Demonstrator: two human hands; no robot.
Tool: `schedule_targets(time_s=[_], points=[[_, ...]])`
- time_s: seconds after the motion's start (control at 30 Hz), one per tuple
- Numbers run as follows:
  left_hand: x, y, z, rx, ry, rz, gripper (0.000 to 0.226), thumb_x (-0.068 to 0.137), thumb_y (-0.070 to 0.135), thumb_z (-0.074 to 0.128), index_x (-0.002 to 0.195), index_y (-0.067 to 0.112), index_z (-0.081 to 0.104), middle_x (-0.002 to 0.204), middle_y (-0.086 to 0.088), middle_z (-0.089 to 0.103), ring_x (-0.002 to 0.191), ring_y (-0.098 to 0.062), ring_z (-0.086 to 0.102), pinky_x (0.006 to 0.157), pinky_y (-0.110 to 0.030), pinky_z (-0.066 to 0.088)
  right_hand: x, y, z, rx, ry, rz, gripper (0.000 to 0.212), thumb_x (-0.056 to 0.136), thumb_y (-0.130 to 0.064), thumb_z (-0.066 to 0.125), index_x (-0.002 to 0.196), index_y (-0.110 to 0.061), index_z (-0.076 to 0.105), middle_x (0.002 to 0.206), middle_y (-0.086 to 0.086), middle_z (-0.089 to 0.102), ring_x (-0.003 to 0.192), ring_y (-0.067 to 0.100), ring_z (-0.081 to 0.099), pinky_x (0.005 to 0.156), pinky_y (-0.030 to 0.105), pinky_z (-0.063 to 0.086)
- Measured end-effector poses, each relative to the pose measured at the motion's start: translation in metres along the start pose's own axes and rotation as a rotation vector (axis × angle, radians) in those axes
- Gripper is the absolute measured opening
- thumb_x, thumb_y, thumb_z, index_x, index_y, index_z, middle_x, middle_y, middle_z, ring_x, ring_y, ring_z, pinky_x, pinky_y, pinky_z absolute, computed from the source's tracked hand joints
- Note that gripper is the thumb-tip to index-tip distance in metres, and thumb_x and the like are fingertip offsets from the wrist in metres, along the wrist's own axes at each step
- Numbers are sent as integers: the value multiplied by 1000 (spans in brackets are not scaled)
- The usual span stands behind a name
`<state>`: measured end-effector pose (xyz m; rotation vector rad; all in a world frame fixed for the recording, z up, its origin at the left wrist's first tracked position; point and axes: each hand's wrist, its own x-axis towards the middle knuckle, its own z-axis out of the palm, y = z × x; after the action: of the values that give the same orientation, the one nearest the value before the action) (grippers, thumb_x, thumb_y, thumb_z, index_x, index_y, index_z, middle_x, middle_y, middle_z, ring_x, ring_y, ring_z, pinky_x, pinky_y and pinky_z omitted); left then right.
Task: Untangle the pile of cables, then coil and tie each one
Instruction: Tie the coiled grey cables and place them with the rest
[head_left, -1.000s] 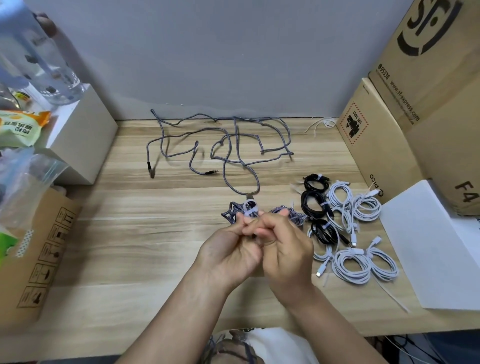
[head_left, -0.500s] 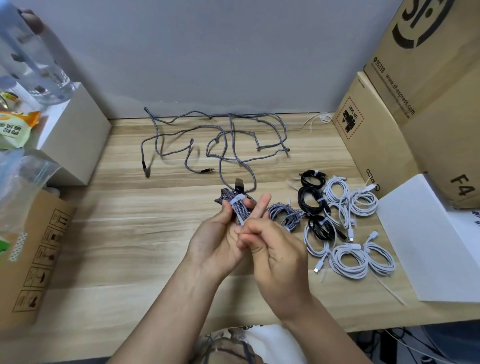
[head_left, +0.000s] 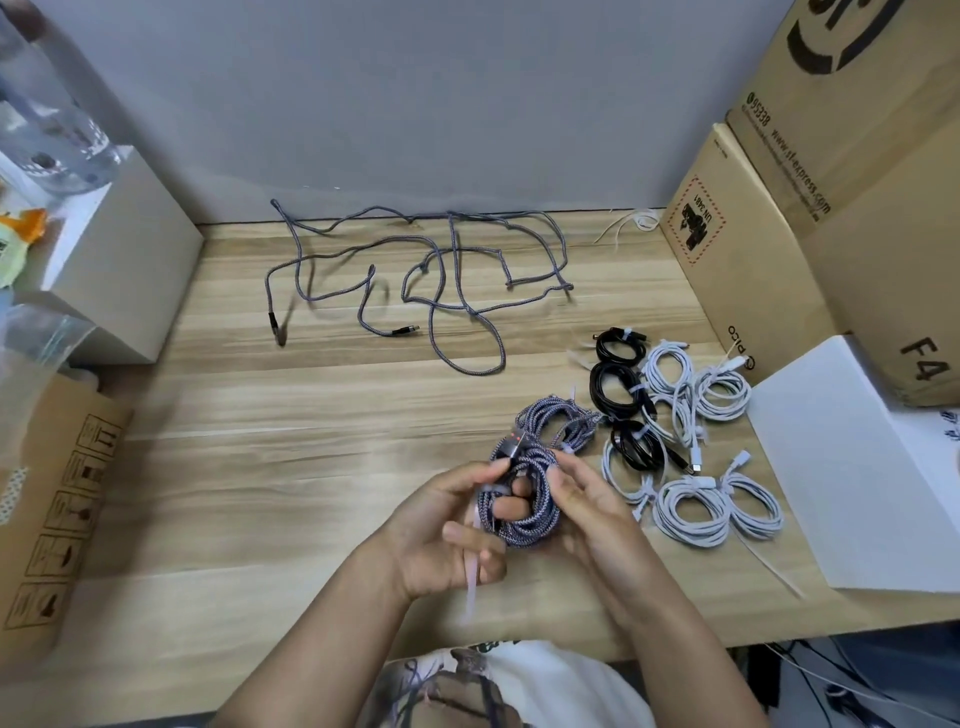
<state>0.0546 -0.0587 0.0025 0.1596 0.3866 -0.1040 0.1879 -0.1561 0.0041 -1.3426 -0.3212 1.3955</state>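
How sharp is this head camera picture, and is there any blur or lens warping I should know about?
Head view: the loose grey cable and tied white coils read sharp; the pale tie strip hanging by the left hand smears with motion; the left-edge clutter is blurred; the wide lens bows the table edge and cardboard boxes.

Both my forearms bare, no sleeves reaching them, no watch or rings that I can see on my left hand (head_left: 441, 540) or right hand (head_left: 592, 509); I'm wearing a white T-shirt (head_left: 524, 675) with a dark printed graphic, some green lettering near its top edge
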Motion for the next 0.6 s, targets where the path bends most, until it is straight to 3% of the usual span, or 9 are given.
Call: schedule_targets(time_s=[0.07, 0.17, 0.2, 0.27, 0.33, 0.4, 0.47, 0.6], points=[[13, -4, 1, 226, 281, -5, 24, 75, 32, 74, 82, 16, 59, 61, 7, 58, 31, -2, 40, 44, -17, 46, 5, 10, -10, -80, 127, -2, 53, 69, -38, 64, 116, -17, 54, 100, 4, 68, 93, 20, 64, 79, 37, 51], [35, -14, 2, 594, 629, 78, 8, 95, 24, 51, 92, 17, 49, 61, 5, 60, 38, -3, 49, 44, -17, 44, 15, 23, -24, -201, 273, 27, 25, 83, -26, 65, 105, -20, 54, 99, 7, 68, 91, 21, 64, 93, 47, 49], [42, -16, 3, 658, 664, 115, 5, 97, 19, 48, 95, 15, 49, 63, 4, 60, 39, -2, 51, 42, -16, 43, 18, 28, -29, -229, 309, 44, 23, 84, -28, 67, 101, -23, 54, 103, 7, 67, 95, 23, 64, 96, 49, 48], [54, -18, 0, 766, 708, 142, 7, 97, 17, 50, 97, 13, 56, 68, 4, 61, 51, -1, 53, 46, -13, 37, 23, 35, -38, -327, 368, 64, 41, 74, -46, 72, 105, -26, 55, 112, 5, 66, 104, 25, 63, 98, 51, 46], [61, -18, -1, 872, 729, 96, 12, 90, 26, 58, 98, 17, 60, 80, 0, 58, 67, -8, 46, 53, -20, 32, 23, 35, -42, -502, 402, 45, 48, 80, -42, 68, 121, -22, 52, 118, 3, 62, 111, 23, 58, 101, 44, 43], [65, -18, 0, 879, 714, 57, 7, 89, 25, 58, 85, 20, 57, 76, 1, 52, 65, -8, 41, 56, -21, 30, 22, 34, -45, -721, 437, -2, 47, 90, -34, 59, 132, -15, 47, 128, 7, 56, 120, 23, 51, 103, 38, 39], [69, -19, -3, 858, 727, 47, 15, 93, 19, 54, 79, 21, 51, 70, 4, 48, 62, -6, 40, 57, -21, 30, 18, 30, -44, -989, 447, -2, 50, 95, -39, 48, 138, -15, 42, 136, 8, 50, 125, 26, 45, 101, 35, 37], [70, -19, -6, 808, 751, 61, 20, 94, 14, 52, 76, 22, 47, 70, 5, 48, 64, -6, 43, 58, -21, 31, 12, 13, -37, -1424, 455, 62, 48, 98, -45, 33, 139, -20, 41, 132, 6, 51, 120, 25, 47, 88, 33, 41]])
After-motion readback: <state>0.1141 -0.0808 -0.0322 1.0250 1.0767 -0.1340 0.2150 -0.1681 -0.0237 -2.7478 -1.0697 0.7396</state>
